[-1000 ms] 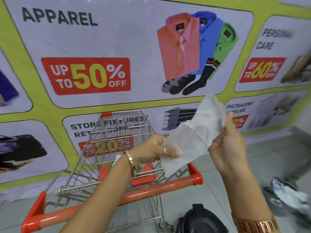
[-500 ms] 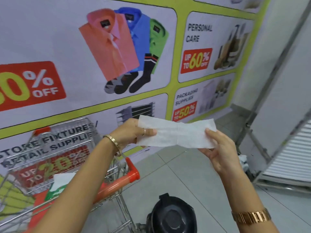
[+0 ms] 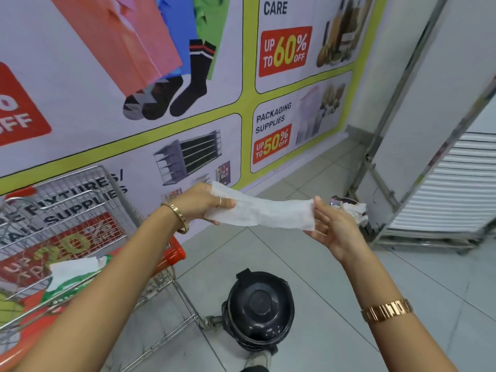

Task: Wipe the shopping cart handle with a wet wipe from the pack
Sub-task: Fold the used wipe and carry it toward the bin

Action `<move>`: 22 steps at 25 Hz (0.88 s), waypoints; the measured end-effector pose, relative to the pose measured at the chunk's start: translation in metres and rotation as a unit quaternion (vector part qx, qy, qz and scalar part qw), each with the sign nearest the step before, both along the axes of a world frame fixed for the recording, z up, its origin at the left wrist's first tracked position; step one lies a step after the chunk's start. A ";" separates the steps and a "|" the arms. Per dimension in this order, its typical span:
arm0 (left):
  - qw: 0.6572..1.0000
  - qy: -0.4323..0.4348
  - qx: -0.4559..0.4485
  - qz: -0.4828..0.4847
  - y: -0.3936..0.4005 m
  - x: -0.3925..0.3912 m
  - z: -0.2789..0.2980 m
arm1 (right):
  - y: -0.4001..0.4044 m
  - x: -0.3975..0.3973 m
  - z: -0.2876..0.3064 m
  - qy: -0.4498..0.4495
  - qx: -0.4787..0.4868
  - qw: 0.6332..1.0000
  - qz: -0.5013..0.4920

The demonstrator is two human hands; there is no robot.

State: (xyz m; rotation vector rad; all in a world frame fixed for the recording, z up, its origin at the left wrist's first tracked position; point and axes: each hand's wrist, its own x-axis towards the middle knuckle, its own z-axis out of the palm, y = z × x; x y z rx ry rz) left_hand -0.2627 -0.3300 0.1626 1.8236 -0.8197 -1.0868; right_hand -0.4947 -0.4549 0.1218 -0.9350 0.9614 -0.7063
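Observation:
A white wet wipe [image 3: 261, 212] is stretched flat between my two hands, over the tiled floor. My left hand [image 3: 200, 204] pinches its left end, and my right hand [image 3: 332, 226] holds its right end with the fingers spread. The wire shopping cart [image 3: 80, 210] stands at the lower left. Only the right end of its orange handle [image 3: 174, 253] shows past my left forearm. The green and white wipe pack [image 3: 73, 277] lies in the cart's child seat with a white sheet sticking out of its top.
A black round lidded bin [image 3: 259, 308] sits on the floor just right of the cart. A large sale poster [image 3: 188, 76] covers the wall ahead. A metal rack frame [image 3: 389, 146] and white slatted panels [image 3: 451, 189] stand at the right, with crumpled litter [image 3: 349, 208] at their foot.
The view has swung right, so the cart slid to the lower left. The wipe, held up and folded a second ago, is now pulled out flat and lower between both hands.

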 end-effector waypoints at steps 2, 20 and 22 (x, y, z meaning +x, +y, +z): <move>1.000 0.000 0.009 -0.018 -0.002 -0.004 -0.004 | -0.004 -0.004 -0.009 0.009 0.001 1.000 0.001; 0.990 0.063 0.074 0.104 -0.056 -0.032 -0.106 | -0.037 0.004 -0.079 0.115 0.044 0.992 -0.007; 0.985 0.062 0.104 0.125 -0.061 -0.030 -0.137 | -0.039 0.002 -0.096 0.145 0.058 0.988 -0.008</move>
